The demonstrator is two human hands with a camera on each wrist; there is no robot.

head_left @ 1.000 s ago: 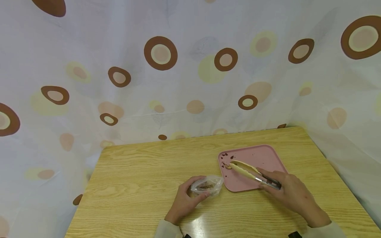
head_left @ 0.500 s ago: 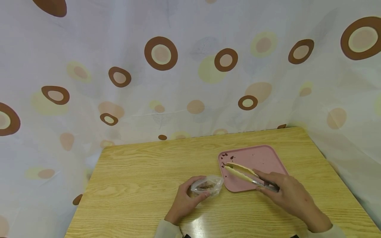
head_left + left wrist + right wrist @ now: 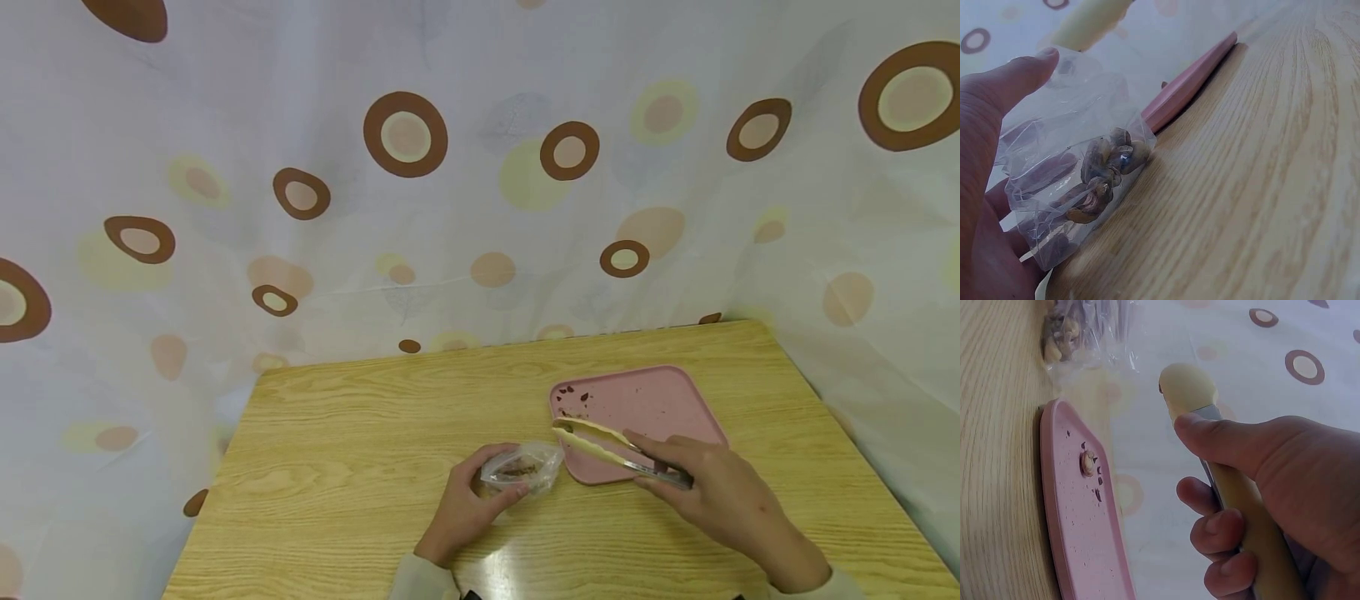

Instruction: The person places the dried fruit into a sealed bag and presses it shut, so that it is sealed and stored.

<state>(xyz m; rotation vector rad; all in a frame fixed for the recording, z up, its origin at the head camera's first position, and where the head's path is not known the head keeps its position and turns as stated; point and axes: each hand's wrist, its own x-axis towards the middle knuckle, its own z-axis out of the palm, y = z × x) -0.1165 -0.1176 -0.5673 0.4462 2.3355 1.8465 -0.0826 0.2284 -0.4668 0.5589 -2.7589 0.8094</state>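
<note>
Loosely crumpled, a clear bag (image 3: 547,469) (brownish lumps (image 3: 1107,165) inside) is held beside the pink tray (image 3: 656,400) by the left hand (image 3: 467,502), fingers curled. Tongs (image 3: 592,449), a dark bit (image 3: 567,427) at their tips, are gripped by the right hand (image 3: 726,493).

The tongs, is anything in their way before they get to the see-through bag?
Nothing visible stands between the tongs and the plastic bag in the left hand. In the head view, their tips overlap the edge of the pink tray, but the right wrist view shows them raised above it.
</note>
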